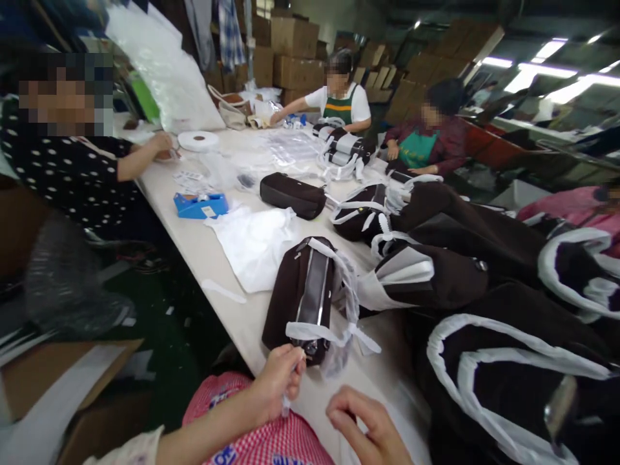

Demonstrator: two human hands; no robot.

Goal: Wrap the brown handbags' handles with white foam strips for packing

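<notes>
**Hands at the near end of a wrapped dark bag**

A long white table (203, 252) runs away from the viewer, with three other people seated along it and stacks of cardboard boxes (295, 55) behind them. A heap of dark bags with white trim (484, 361) crowds the right side of the table. Farther off lie a flat white sheet (254, 242), a small black pouch (292, 194), a blue box (200, 206) and a roll of white tape (198, 140).

The dark bag (303, 297) in hand lies on the table just ahead of the person, its long axis pointing away from them and leaning slightly right, half inside a clear plastic sleeve (345, 303). The left hand (278, 378) is the nearer one: it touches the bag's near end, fingers pressed together, pinching a thin white strip (310, 334) there. The right hand (371, 429) hangs just below and right of that end, apart from the bag, fingers loosely curled and holding nothing.
</notes>
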